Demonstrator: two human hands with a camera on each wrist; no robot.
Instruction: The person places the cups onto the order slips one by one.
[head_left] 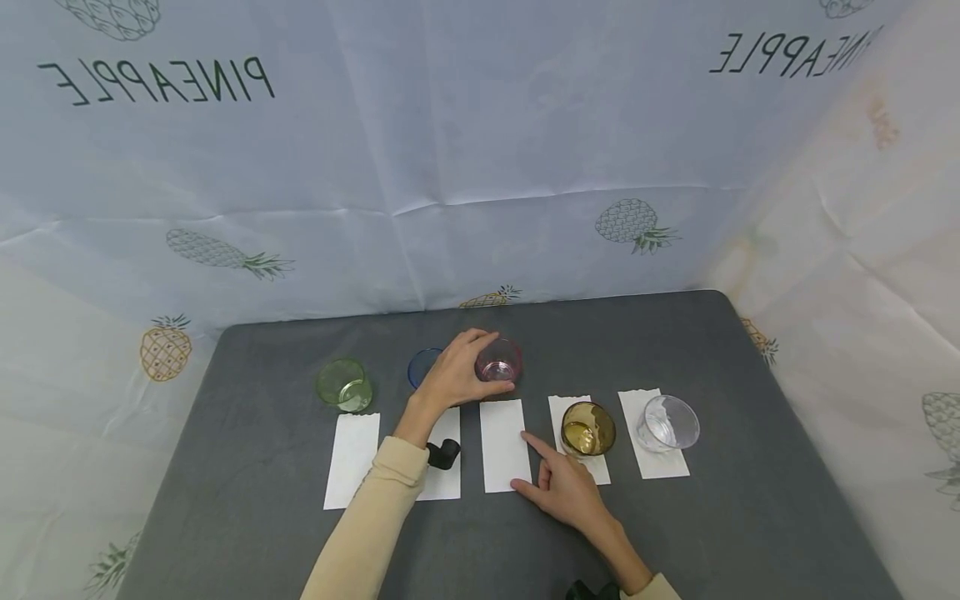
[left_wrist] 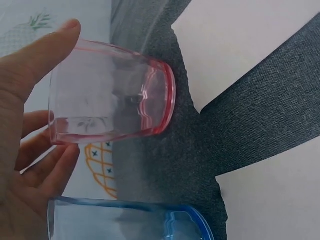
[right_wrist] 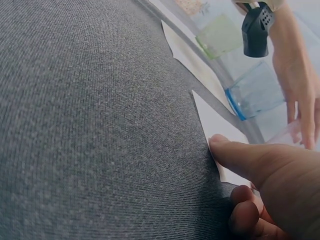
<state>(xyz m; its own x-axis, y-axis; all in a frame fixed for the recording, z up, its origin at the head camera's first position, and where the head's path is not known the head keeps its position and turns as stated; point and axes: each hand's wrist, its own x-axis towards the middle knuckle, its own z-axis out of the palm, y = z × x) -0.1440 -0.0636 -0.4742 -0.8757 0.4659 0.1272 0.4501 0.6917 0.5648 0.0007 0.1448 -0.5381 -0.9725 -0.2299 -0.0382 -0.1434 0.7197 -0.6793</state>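
Observation:
My left hand (head_left: 459,367) holds a clear pink-tinted glass (head_left: 499,363) near its rim, thumb on one side and fingers on the other. In the left wrist view the pink glass (left_wrist: 112,95) has a red-edged base near the table. A blue glass (head_left: 422,365) stands just left of it, partly hidden behind the hand. Below the pink glass lies the middle white paper strip (head_left: 504,446). My right hand (head_left: 566,492) rests at that strip's right edge, index finger and thumb stretched out. In the right wrist view its thumb (right_wrist: 235,155) touches the paper (right_wrist: 215,120).
A green glass (head_left: 345,386) stands at the left above a paper strip (head_left: 352,458). Another strip (head_left: 447,479) lies partly under the left forearm. An amber glass (head_left: 588,429) and a colourless glass (head_left: 667,423) stand on strips at the right. A pineapple-print cloth (head_left: 480,150) hangs behind the grey table (head_left: 600,333).

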